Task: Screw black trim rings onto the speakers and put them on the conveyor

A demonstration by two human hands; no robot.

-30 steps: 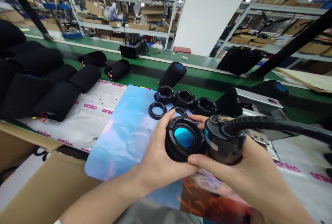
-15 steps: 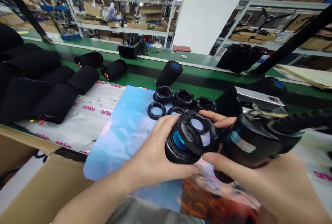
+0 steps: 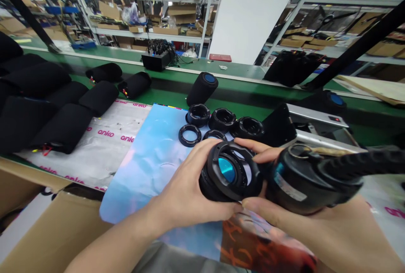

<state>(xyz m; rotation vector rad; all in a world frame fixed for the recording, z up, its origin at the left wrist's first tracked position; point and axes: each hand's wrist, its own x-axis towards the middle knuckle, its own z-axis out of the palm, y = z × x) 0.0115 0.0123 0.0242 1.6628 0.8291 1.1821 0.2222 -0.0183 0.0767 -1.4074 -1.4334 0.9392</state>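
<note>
My left hand [image 3: 186, 193] is closed round a black cylindrical speaker part [image 3: 206, 185] with a shiny blue disc in its end. Between the thumb and fingers of my right hand [image 3: 316, 222] is a black plastic ring [image 3: 255, 172]. It is tilted over the end of the speaker part, and the blue disc shows through its opening. Whether the ring touches the part all round cannot be seen. The same right hand also holds a black electric screwdriver [image 3: 292, 184] with a ribbed cable sleeve; its tip is hidden.
Several black rings [image 3: 190, 135] and ring-shaped cups [image 3: 223, 119] stand on a blue printed sheet [image 3: 136, 176]. Behind them is a black speaker [image 3: 202, 88]. Black fabric cylinders [image 3: 65, 127] are piled at left. A metal-topped device [image 3: 316, 117] stands at right.
The ring has moved down and left over the blue disc, so more of the disc shows through it. The screwdriver has shifted slightly left and down with my right hand.
</note>
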